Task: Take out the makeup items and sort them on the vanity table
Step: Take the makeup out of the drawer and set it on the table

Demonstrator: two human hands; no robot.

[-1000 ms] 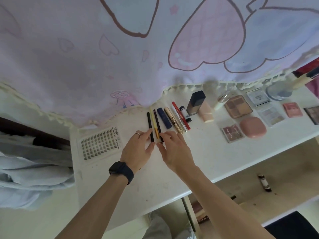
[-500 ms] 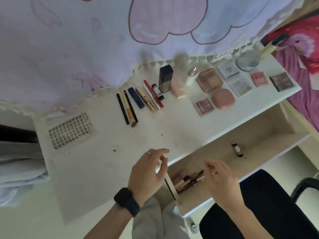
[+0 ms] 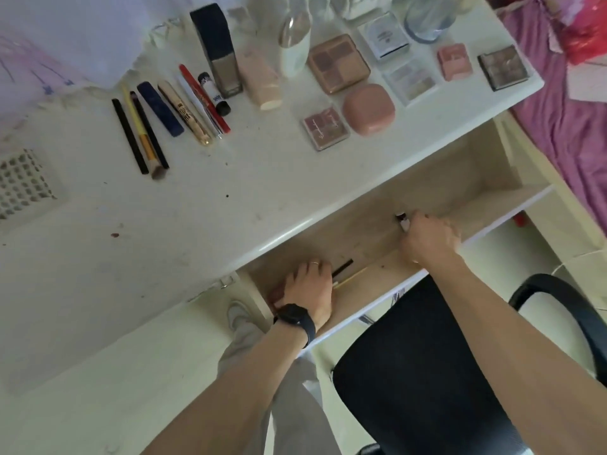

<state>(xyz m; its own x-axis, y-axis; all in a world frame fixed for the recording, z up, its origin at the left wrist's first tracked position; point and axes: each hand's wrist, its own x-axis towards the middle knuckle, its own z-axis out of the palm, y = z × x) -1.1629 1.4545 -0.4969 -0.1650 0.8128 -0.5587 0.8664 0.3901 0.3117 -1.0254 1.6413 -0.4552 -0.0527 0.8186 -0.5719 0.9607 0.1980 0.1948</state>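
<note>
Both hands are down in the open drawer (image 3: 371, 244) under the white vanity table (image 3: 230, 205). My left hand (image 3: 307, 290) lies over several pencils and brushes (image 3: 343, 269) at the drawer's left end, fingers curled on them. My right hand (image 3: 427, 239) grips a small bottle with a dark cap (image 3: 401, 219) further right in the drawer. On the table, a row of pencils and pens (image 3: 164, 123) lies at the left, bottles (image 3: 220, 50) stand in the middle, and compacts and palettes (image 3: 368, 108) lie to the right.
A white lash tray (image 3: 23, 183) lies at the table's left edge. A black office chair (image 3: 427, 372) stands below the drawer, beside my grey-trousered leg (image 3: 262, 356). A pink bedspread (image 3: 565, 103) is at the right. A printed curtain (image 3: 65, 37) hangs behind the table.
My hands left the pencil row on the table and dropped into the drawer. The left now covers the brushes and the right has closed on the small bottle. The view has tilted down.
</note>
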